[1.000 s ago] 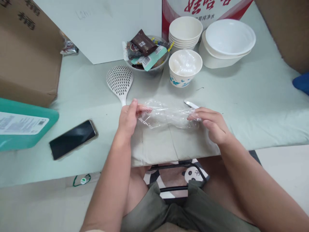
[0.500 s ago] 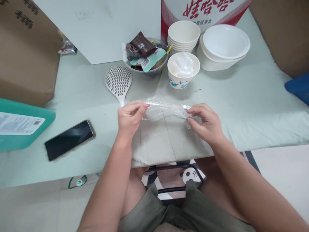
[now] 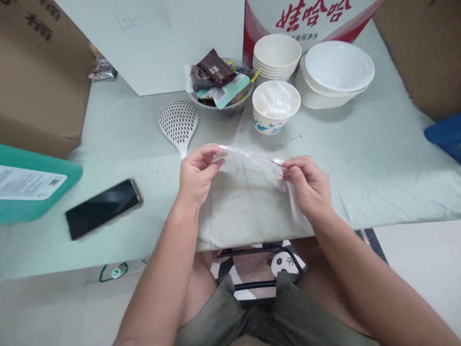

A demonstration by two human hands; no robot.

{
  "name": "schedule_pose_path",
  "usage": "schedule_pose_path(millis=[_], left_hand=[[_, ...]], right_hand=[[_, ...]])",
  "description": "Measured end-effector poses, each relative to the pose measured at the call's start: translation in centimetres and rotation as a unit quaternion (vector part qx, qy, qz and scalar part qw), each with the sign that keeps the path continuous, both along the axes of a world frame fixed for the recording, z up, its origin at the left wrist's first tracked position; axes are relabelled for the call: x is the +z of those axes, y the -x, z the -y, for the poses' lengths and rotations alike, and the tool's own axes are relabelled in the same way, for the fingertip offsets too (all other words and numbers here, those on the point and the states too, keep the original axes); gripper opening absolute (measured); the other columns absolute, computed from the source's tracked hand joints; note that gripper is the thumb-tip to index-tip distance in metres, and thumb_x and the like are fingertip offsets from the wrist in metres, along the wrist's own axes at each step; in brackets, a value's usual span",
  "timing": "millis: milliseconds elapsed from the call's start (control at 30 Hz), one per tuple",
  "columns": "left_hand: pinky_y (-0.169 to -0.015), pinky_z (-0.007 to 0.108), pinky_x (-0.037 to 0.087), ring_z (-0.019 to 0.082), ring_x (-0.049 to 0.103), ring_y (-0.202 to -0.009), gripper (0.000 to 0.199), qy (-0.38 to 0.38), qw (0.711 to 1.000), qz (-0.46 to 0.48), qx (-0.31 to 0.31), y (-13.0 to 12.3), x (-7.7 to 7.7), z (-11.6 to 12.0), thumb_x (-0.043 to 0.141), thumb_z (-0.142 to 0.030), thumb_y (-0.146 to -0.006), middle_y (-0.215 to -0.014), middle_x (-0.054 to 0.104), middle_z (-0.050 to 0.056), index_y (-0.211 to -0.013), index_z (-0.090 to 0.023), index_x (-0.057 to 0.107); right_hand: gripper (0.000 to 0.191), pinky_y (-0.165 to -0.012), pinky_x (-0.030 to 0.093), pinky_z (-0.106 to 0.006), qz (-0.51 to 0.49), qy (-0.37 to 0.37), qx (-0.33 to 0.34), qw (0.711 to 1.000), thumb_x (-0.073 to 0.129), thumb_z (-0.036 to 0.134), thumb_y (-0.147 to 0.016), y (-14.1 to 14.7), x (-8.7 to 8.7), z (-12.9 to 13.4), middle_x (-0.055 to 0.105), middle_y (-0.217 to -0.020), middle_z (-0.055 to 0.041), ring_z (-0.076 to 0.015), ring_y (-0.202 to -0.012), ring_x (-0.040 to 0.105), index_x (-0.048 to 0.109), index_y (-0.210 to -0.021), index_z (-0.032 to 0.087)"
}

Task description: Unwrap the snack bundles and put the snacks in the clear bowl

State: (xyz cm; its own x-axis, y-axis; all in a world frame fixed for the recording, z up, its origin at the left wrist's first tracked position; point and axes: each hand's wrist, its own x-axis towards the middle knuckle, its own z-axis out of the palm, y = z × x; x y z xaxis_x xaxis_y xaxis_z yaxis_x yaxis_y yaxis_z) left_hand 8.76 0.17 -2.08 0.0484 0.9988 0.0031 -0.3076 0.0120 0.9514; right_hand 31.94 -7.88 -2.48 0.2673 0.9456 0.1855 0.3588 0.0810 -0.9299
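A thin clear plastic film [image 3: 252, 156], perhaps a bag, stretches between my two hands above the table. My left hand [image 3: 200, 170] is closed, pinching the film's left end between thumb and fingers. At the other end my right hand [image 3: 309, 185] is closed too, gripping the film, and some of it hangs down beside the palm. A small shiny strip [image 3: 277, 162] shows at the right fingertips; its kind I cannot make out. Just behind my left hand lies a white slotted skimmer [image 3: 179, 122]. Beyond the film stands a paper cup [image 3: 275, 110] with crumpled clear plastic inside.
A bowl of wrapped snacks [image 3: 223, 84], stacked paper cups [image 3: 277, 53] and stacked white bowls [image 3: 336, 67] stand at the back. A phone [image 3: 104, 209] lies left, near a green container [image 3: 36, 182]. Cardboard boxes [image 3: 43, 77] and a blue object [image 3: 446, 137] flank the table.
My right thumb has moved up against the fingers, closing that hand on the film. The left hand has shifted slightly right, and the film is pulled into a narrower band with a hanging end.
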Motion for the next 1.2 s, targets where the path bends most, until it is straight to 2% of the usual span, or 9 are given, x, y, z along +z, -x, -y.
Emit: schedule_pose_path(millis=[100,200,300,433,500,667,767,1067,1200], left_hand=[[-0.083,0.025,0.057,0.013,0.07,-0.085,0.007,0.009,1.0,0.015,0.006,0.0,0.5,-0.1,0.074,-0.017,-0.072,-0.087,0.074,0.003,-0.069,-0.021,0.079],[-0.08,0.027,0.057,0.014,0.07,-0.078,0.034,0.029,0.999,0.012,0.037,0.0,0.8,-0.1,0.07,-0.039,-0.086,-0.072,0.068,0.003,-0.059,-0.02,0.07],[-0.074,0.024,0.058,0.011,0.069,-0.072,0.026,0.041,0.998,0.007,0.037,-0.1,0.8,-0.1,0.086,-0.033,-0.073,-0.072,0.066,-0.001,-0.062,-0.019,0.067],[-0.069,0.021,0.061,0.012,0.074,-0.083,0.037,0.053,0.998,-0.018,-0.032,-0.3,0.5,0.1,0.089,-0.012,-0.058,-0.095,0.068,-0.003,-0.088,-0.021,0.071],[-0.065,0.02,0.061,0.013,0.075,-0.083,0.045,0.06,0.995,-0.041,-0.063,-0.3,0.4,0.2,0.086,-0.008,-0.058,-0.103,0.068,-0.002,-0.098,-0.022,0.071],[-0.059,0.019,0.06,0.012,0.073,-0.08,0.054,0.066,0.99,-0.054,-0.113,0.1,1.0,0.3,0.084,-0.009,-0.06,-0.123,0.067,0.002,-0.109,-0.025,0.071],[-0.057,0.02,0.059,0.013,0.072,-0.08,0.054,0.074,0.989,-0.036,-0.124,0.4,1.5,0.4,0.087,-0.013,-0.058,-0.136,0.064,0.004,-0.108,-0.026,0.071],[-0.079,0.025,0.063,0.01,0.074,-0.072,0.113,0.097,0.989,-0.019,-0.107,0.7,-0.5,-0.5,0.103,-0.024,-0.052,-0.119,0.074,0.001,-0.146,-0.039,0.044],[-0.086,0.025,0.062,0.015,0.078,-0.093,0.1,0.102,0.989,-0.005,-0.103,0.8,-0.5,-0.2,0.104,-0.026,-0.05,-0.121,0.076,0.002,-0.137,-0.033,0.056]], right_hand=[[0.015,-0.065,0.05,-0.031,0.014,0.02,-0.035,0.999,0.069,0.025,-0.085,0.0,-0.2,-0.3,0.064,-0.095,-0.0019,-0.0119,-0.068,0.057,0.072,-0.099,0.025],[0.035,-0.073,0.054,-0.034,0.009,-0.019,-0.034,0.999,0.073,0.025,-0.08,0.0,-0.3,-0.4,0.064,-0.097,-0.0015,-0.0146,-0.076,0.06,0.068,-0.115,0.028],[0.042,-0.078,0.054,-0.036,-0.013,-0.03,-0.05,0.998,0.074,0.027,-0.082,0.1,-0.2,-0.2,0.065,-0.094,-0.0011,-0.0175,-0.081,0.061,0.063,-0.123,0.029],[0.009,-0.084,0.052,-0.035,-0.048,-0.011,-0.062,0.997,0.071,0.028,-0.088,0.2,-0.2,0.1,0.069,-0.093,-0.0021,-0.017,-0.088,0.065,0.063,-0.091,0.025],[0.014,-0.085,0.052,-0.032,-0.126,-0.009,-0.053,0.991,0.069,0.03,-0.09,0.2,-0.2,-0.1,0.07,-0.095,-0.0009,-0.0152,-0.091,0.067,0.056,-0.086,0.025],[0.025,-0.046,0.036,-0.024,-0.275,0.067,-0.082,0.956,0.069,0.039,-0.09,0.4,0.3,-0.8,0.06,-0.077,0.0068,-0.0077,-0.049,0.046,0.047,-0.096,0.029],[0.032,-0.043,0.032,-0.024,-0.292,0.076,-0.104,0.948,0.073,0.043,-0.086,0.5,0.9,-1.0,0.058,-0.075,0.0075,-0.0064,-0.046,0.039,0.048,-0.101,0.029],[0.055,-0.057,0.041,-0.025,-0.286,0.078,-0.044,0.954,0.088,0.043,-0.07,0.1,0.1,-0.9,0.054,-0.073,0.0085,-0.0078,-0.058,0.048,0.056,-0.112,0.026],[0.052,-0.064,0.047,-0.026,-0.33,0.114,-0.021,0.937,0.092,0.041,-0.064,0.3,0.0,-1.0,0.061,-0.078,0.0052,-0.0098,-0.067,0.057,0.06,-0.101,0.025]])
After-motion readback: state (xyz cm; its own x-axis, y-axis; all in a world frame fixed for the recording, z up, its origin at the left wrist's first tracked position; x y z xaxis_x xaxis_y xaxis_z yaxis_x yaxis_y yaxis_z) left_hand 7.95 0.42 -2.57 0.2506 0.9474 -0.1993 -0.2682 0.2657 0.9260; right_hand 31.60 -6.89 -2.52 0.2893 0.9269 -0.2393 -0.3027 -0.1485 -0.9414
